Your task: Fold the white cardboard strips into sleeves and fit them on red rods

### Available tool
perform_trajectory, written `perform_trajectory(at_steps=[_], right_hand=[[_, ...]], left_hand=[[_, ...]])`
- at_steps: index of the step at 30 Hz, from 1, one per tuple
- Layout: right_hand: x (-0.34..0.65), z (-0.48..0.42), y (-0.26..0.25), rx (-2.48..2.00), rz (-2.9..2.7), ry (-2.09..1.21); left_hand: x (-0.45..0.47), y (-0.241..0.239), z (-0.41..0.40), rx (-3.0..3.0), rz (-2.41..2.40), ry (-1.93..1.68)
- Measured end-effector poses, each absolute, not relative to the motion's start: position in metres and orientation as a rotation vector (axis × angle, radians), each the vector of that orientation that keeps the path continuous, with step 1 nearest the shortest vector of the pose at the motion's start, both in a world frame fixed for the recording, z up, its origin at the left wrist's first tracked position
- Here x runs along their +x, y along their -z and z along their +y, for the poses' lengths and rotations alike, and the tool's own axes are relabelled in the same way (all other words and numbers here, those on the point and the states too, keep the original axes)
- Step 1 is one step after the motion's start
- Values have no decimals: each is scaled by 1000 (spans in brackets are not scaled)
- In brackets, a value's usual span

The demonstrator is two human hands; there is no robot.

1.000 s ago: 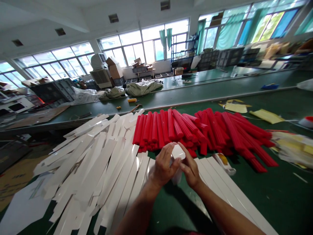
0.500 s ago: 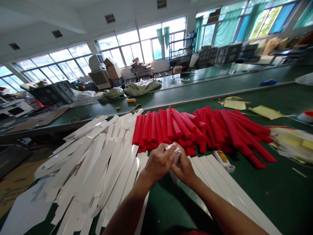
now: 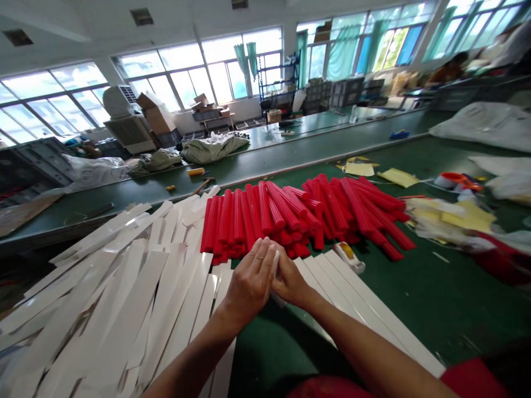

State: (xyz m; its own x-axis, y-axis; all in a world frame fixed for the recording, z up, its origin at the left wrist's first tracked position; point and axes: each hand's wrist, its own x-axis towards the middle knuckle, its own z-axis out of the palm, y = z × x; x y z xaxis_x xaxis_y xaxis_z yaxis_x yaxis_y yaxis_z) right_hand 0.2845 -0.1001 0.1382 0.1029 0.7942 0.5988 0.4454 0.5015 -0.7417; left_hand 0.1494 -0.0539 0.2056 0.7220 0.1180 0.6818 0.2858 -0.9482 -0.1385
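Both hands are closed around a narrow white folded carton (image 3: 279, 300), mostly hidden by the fingers. My left hand (image 3: 252, 276) lies along its left side, fingers together and pressed against it. From the other side, my right hand (image 3: 289, 277) grips it, with most of its fingers out of sight. Just beyond the hands is a pile of red ribbed rods (image 3: 286, 213). Flat white card strips (image 3: 136, 293) are heaped to the left, and several long white cartons (image 3: 357, 298) lie side by side to the right.
A tape dispenser (image 3: 349, 257) stands right of the red pile. Yellow paper sheets (image 3: 398, 177) and plastic bags (image 3: 485, 126) lie farther right on the green table (image 3: 418, 309). A yellow-handled tool (image 3: 196, 172) rests behind the strips. A person (image 3: 450, 69) is at the far right.
My view has turned to the right, so the scene sits farther left. My left hand's fingers have straightened and now lie flat along the white carton, covering more of it.
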Motion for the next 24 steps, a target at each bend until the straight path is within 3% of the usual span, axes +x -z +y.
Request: perform_trajectory(at_steps=[17, 24], right_hand=[[323, -133, -130, -1189, -1656, -441], [455, -183, -62, -2063, -578, -137]], left_hand=[[155, -194, -62, -2721, -339, 1151], [148, -186, -65, -2785, -385, 1226]])
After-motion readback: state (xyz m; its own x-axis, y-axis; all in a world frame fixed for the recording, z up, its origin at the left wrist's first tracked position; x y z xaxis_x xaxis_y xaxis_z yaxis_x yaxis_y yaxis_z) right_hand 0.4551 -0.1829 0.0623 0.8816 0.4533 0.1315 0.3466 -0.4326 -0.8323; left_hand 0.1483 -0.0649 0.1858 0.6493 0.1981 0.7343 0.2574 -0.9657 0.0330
